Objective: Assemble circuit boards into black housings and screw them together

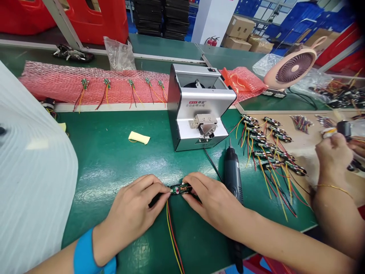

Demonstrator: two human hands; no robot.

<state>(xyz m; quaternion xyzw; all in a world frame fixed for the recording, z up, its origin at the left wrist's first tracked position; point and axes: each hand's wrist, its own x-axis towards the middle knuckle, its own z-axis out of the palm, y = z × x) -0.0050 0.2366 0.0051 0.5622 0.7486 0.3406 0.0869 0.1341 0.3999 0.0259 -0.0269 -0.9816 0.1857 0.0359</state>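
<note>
My left hand (pixel 131 213) and my right hand (pixel 212 201) meet over the green bench mat (pixel 94 152), and their fingertips pinch a small circuit board (pixel 181 188) from both ends. The board carries a copper coil, and red and yellow wires (pixel 171 232) hang from it toward me. Just beyond my right hand stands a dark cordless electric screwdriver (pixel 232 175). A silver automatic screw feeder (pixel 182 125) sits ahead of my hands. Several wired boards (pixel 265 144) lie fanned out to the right.
A co-worker's hand (pixel 333 152) works at the far right over a brown board. Pink bubble wrap (pixel 85 87) with several small wired parts lies along the back. A white plastic sheet (pixel 34 167) bulges in at the left. A pink fan (pixel 293 66) stands behind.
</note>
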